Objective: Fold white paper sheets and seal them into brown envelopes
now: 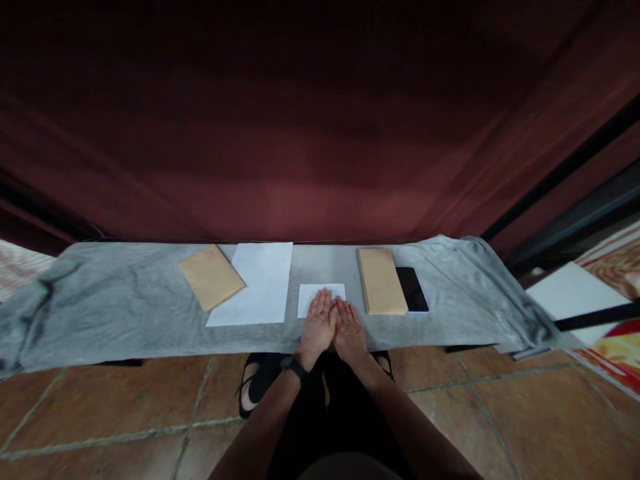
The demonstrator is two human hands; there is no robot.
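A small folded white paper (pixel 320 294) lies on the grey cloth (pixel 125 307) that covers a low bench. My left hand (pixel 318 325) and my right hand (pixel 349 329) lie flat side by side on the paper's near edge, fingers stretched out and pressing down. Neither hand holds anything. A dark band (pixel 294 365) is on my left wrist.
Left of my hands lie a large white sheet (pixel 257 285) and a brown envelope (pixel 211 276) overlapping it. To the right lie a stack of brown envelopes (pixel 381 281) and a black phone (pixel 411 289). A dark red curtain (pixel 310 120) hangs behind. The floor is brown tile (pixel 125 407).
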